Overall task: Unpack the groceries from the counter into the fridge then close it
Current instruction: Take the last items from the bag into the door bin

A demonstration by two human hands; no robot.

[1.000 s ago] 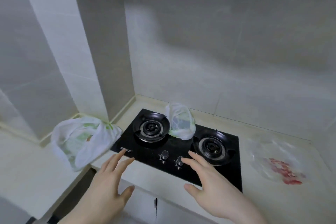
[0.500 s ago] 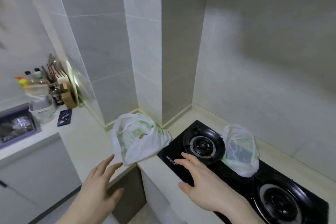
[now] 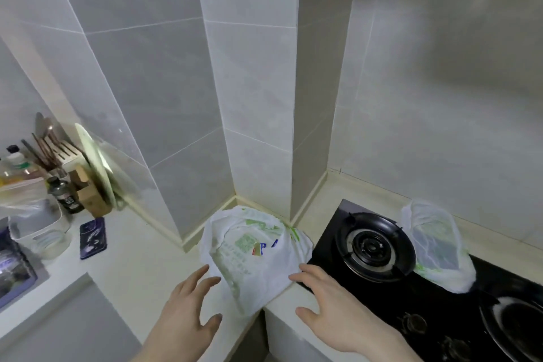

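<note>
A white plastic grocery bag [image 3: 252, 256] with green print lies on the counter corner [image 3: 141, 270], hanging a little over the front edge. My left hand [image 3: 188, 314] hovers just left of it, fingers spread, holding nothing. My right hand [image 3: 332, 311] is at the bag's right side, fingertips at its edge, also spread and holding nothing. A second, smaller white bag [image 3: 435, 247] rests on the black gas hob [image 3: 440, 317] between the two burners. No fridge is in view.
A tiled pillar [image 3: 252, 97] rises behind the bag. At the left stand a knife block [image 3: 85, 185], a leaning plate [image 3: 97, 164], bottles [image 3: 63, 195], a clear container [image 3: 41, 232] and a dark blue mat [image 3: 93, 238].
The view has swung left from the hob to the counter corner. Both hands have closed in on the large white bag, which now lies between them.
</note>
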